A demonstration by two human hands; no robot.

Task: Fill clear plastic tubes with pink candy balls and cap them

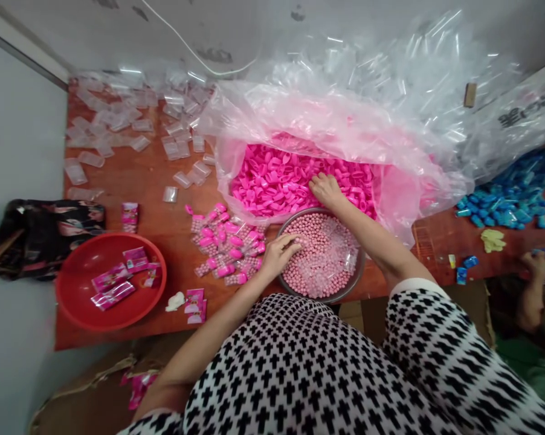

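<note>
My left hand (280, 254) over left rim of bowl (360, 272), fingers bent, thumb close to fingertips; can't tell if anything pinched. Right hand (327, 191) half curled, fingertips among pink caps (272, 187) in plastic bag (295, 109); can't tell if one held. Beads (315, 238) in bowl, just below bag mouth. Right forearm (385, 248) crosses bowl's edge: careless pull-back could knock it, spill beads. Caps dragged over bag lip could drop among beads.
</note>
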